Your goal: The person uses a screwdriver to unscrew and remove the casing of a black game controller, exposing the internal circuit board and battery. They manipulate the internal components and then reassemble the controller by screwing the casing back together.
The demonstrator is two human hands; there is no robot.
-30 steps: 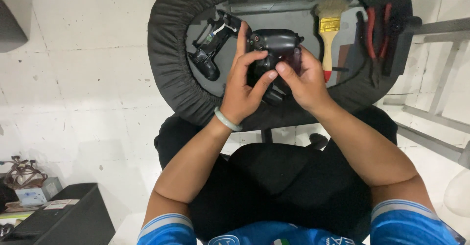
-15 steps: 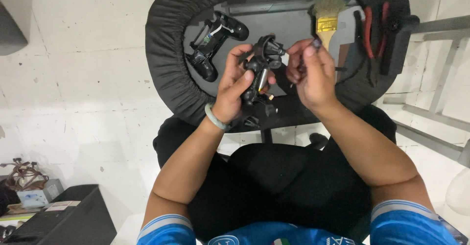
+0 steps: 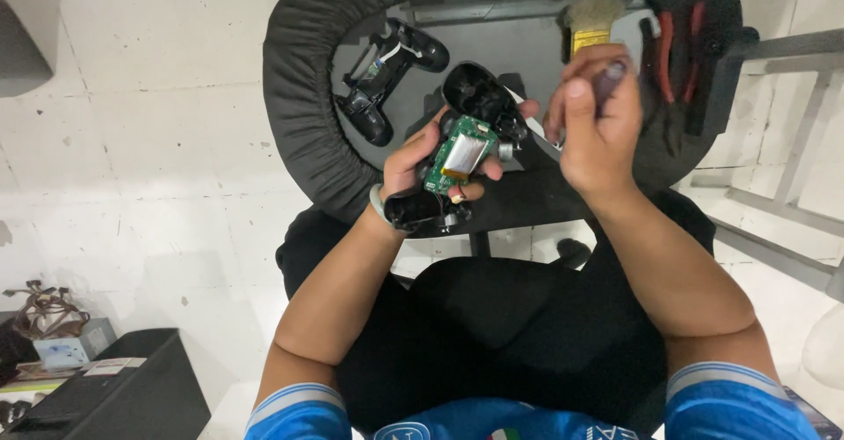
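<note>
Left hand (image 3: 413, 163) – I see it gripping opened black game controller with green board (image 3: 457, 154) | right hand (image 3: 593, 128) – pinching small dark tool (image 3: 608, 78) | above counter (image 3: 527, 18)

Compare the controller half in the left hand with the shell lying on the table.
The held half shows a green circuit board and a silver battery; the shell shows mostly black plastic and a white cable. The left hand grips the held half above the table; the shell lies there untouched. Both are black with two grips.
</note>
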